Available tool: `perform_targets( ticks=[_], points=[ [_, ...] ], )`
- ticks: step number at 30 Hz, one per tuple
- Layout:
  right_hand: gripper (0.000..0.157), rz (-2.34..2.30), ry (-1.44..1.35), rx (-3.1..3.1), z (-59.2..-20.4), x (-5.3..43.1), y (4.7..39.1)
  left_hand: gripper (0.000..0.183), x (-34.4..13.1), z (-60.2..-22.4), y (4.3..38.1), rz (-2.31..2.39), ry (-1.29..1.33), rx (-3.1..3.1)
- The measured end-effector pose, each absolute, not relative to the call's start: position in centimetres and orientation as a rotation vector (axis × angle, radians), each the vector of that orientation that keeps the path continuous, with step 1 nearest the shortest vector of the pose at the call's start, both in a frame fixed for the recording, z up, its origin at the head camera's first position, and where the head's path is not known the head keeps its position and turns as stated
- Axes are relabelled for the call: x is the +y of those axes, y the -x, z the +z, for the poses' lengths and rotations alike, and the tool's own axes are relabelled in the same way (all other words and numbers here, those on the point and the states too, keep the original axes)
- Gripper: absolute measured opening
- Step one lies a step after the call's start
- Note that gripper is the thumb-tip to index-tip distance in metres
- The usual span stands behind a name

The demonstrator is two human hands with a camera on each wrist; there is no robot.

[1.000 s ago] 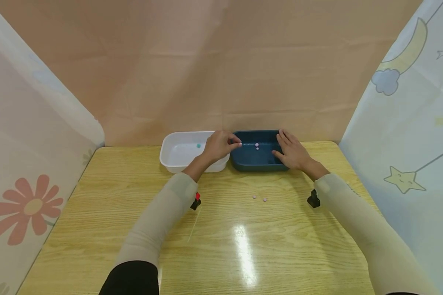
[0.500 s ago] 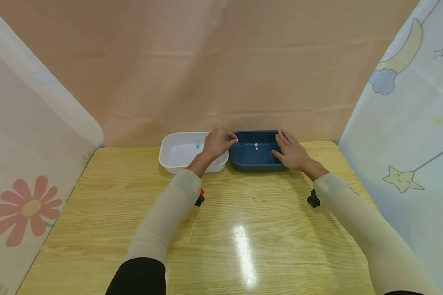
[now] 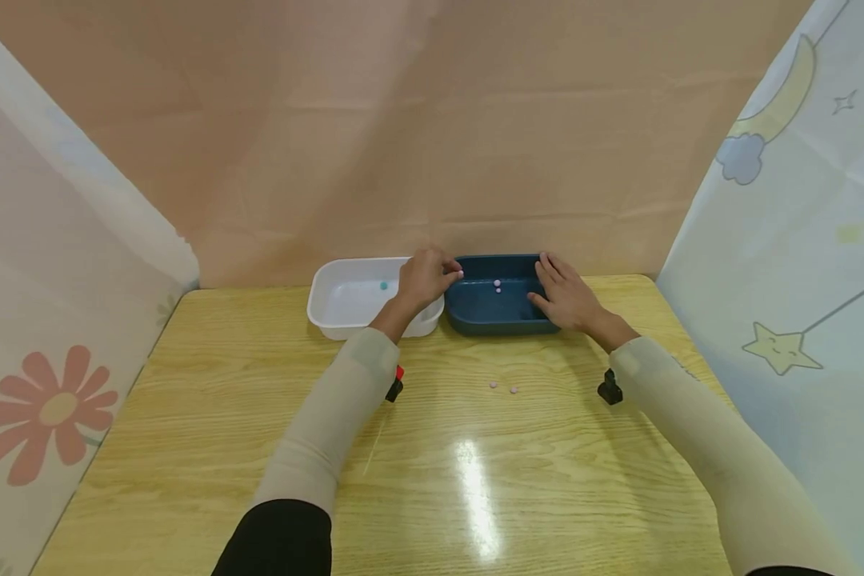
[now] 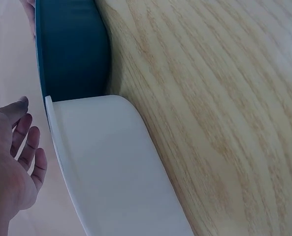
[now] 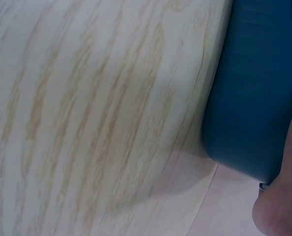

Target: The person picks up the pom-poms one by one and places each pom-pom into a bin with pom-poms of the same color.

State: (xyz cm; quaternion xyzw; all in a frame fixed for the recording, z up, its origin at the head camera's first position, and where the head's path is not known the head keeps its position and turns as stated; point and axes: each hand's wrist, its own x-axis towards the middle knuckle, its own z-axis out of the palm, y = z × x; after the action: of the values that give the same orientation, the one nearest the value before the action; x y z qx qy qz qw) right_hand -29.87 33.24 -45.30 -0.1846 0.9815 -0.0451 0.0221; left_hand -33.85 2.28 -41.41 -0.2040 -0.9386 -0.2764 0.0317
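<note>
In the head view my left hand [image 3: 422,278] is above the right end of a white basin [image 3: 331,326]. Its thumb and forefinger pinch what looks like a tiny pale pink ball [image 3: 462,274], by the left rim of a dark blue basin [image 3: 504,329]. The left wrist view hides the ball; the other fingers hang loosely curled. With fingers extended, my right hand [image 3: 570,302] rests on the right end of the blue basin. A larger pink ball [image 3: 498,283] and a smaller one [image 3: 498,290] lie inside that basin. One teal ball [image 3: 384,286] lies in the white basin.
Two small pink balls [image 3: 503,388] lie on the wooden table [image 3: 432,480] in front of the blue basin. The basins stand side by side at the back edge, against a brown backdrop [image 3: 432,160]. Printed panels flank the table. Black devices [image 3: 610,388] show beneath both wrists.
My left hand has drawn slightly back to the left and up from over the blue basin's edge, the small ball still at its fingertips. My right hand keeps its place on the basin.
</note>
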Motion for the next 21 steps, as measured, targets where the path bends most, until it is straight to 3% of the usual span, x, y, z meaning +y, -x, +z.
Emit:
perform_targets(
  ticks=[21],
  points=[
    [0.073, -0.134, 0.58, 3.04, -45.21, 33.13, 29.87, 0.018, 1.93, -41.51, 33.32, -0.849, 0.681, -2.832]
  ],
)
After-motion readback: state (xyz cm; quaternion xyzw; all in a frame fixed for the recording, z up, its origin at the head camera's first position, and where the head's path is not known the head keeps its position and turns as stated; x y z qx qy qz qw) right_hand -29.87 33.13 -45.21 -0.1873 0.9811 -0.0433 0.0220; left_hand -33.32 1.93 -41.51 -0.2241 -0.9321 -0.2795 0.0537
